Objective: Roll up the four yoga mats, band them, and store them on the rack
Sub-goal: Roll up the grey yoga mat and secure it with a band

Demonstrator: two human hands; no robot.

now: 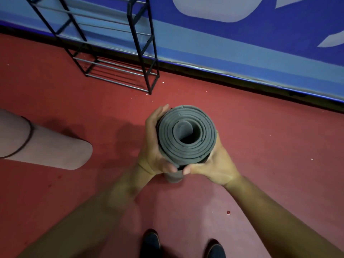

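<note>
A rolled grey yoga mat [187,135] stands upright on the red floor, its spiral end facing me. My left hand [154,146] wraps round its left side and my right hand [214,164] round its right side, thumbs nearly meeting at the front. A dark band seems to run round the roll just under my fingers. A rolled pink mat [46,146] with a dark band round it lies on the floor at the left. The black metal rack [115,53] stands against the wall at the upper left, its shelves bare.
A blue wall [242,43] with white shapes runs along the back, with a dark skirting strip at its foot. My two dark shoes [151,243] show at the bottom edge. Red floor [260,146] stretches to the right of the grey mat.
</note>
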